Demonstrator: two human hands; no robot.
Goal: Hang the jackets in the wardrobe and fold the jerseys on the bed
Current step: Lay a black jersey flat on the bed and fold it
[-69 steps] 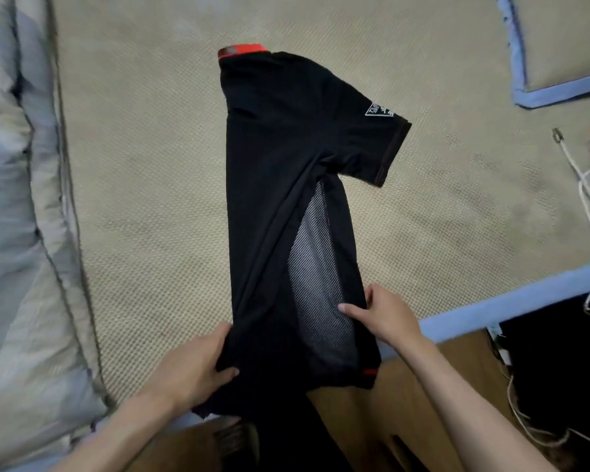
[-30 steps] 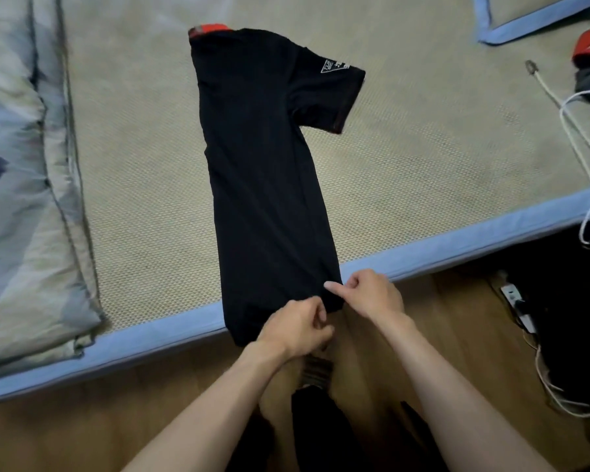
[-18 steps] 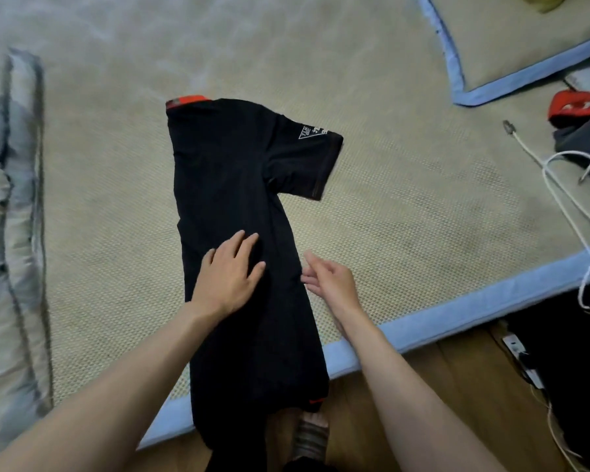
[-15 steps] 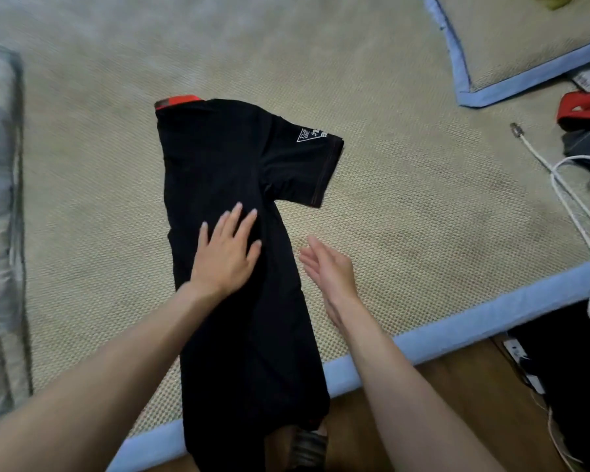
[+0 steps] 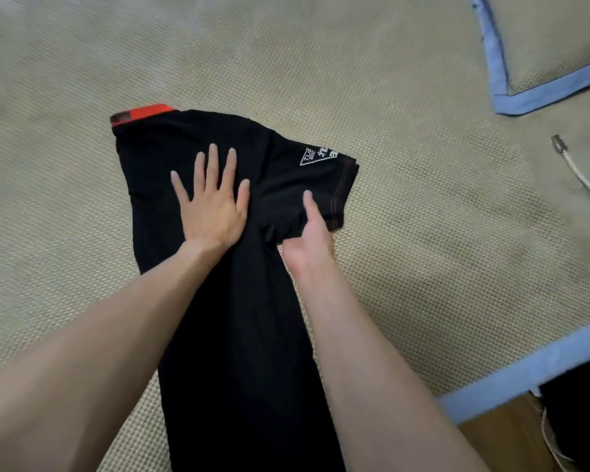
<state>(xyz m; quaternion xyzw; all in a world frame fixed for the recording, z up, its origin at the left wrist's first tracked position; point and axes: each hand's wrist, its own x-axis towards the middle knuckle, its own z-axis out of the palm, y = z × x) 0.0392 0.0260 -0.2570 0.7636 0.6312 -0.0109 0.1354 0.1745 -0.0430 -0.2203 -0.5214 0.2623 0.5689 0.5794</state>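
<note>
1. Two bare forearms reach in from 6 o'clock, over one black jersey [image 5: 239,352] lying lengthwise on the woven bed mat [image 5: 423,250].
2. The left hand [image 5: 212,202] lies flat on the jersey's chest, fingers straight and spread.
3. At 3 o'clock of it, the right hand [image 5: 309,238] pinches the sleeve [image 5: 321,185], thumb on top, other fingers under the cloth.
4. One red collar [image 5: 143,112] shows at 11 o'clock.
5. Toward 2 o'clock lie one white cable [image 5: 579,175] and one blue-edged pillow [image 5: 552,39].
</note>
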